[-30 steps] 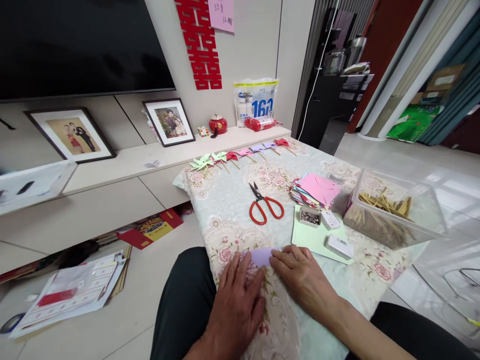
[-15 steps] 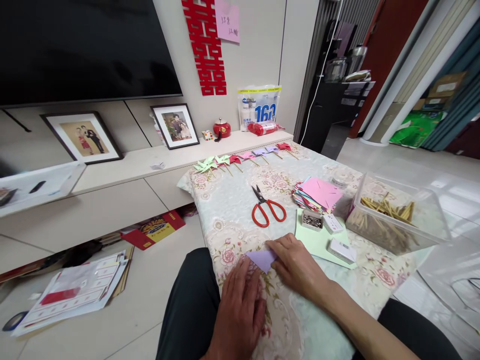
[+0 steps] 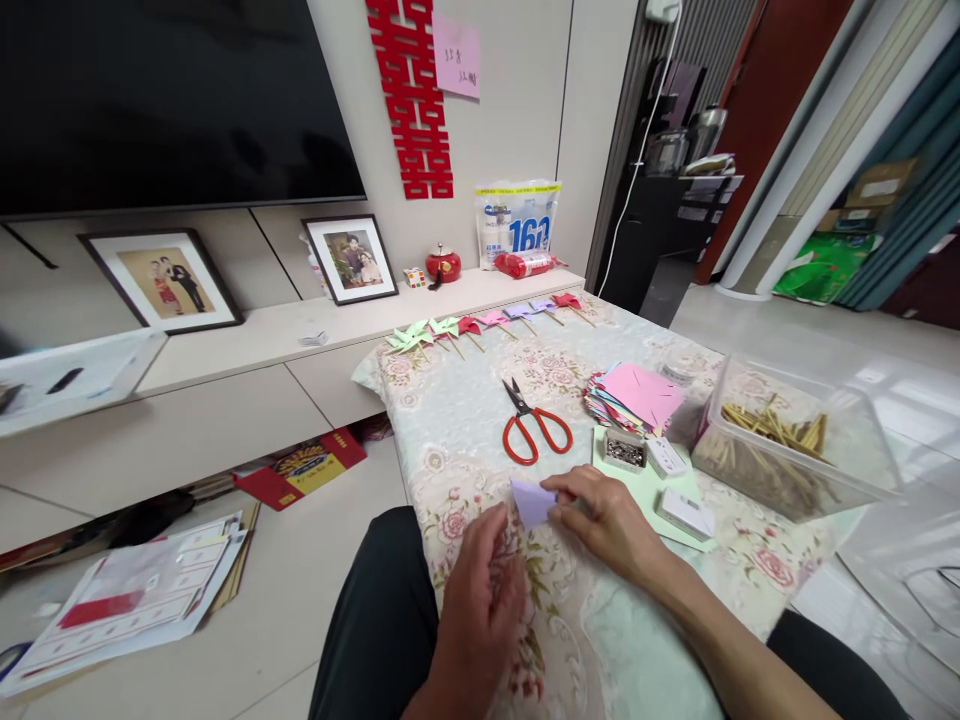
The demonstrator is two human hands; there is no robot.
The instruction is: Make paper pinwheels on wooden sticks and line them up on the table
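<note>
A folded piece of purple paper (image 3: 531, 502) is pinched at its right end by my right hand (image 3: 600, 515), just above the flowered tablecloth (image 3: 465, 490). My left hand (image 3: 484, 595) is beside the paper on the near left, apart from it, fingers loosely extended and holding nothing. Beyond the paper lie red-handled scissors (image 3: 534, 425), blades pointing away. To the right, a green sheet (image 3: 651, 490) carries an open box of small metal pins (image 3: 624, 450) and two small white boxes (image 3: 685, 513).
A stack of coloured paper squares (image 3: 637, 392) lies behind the pin box. A clear plastic bin (image 3: 795, 490) of thin sticks stands at the right edge. Several finished paper pinwheels (image 3: 495, 320) line the table's far end, near a cabinet (image 3: 270, 350) with framed photos.
My left hand has come off the purple paper and drawn slightly back. My right hand now pinches the paper, which is turned and lifted a little.
</note>
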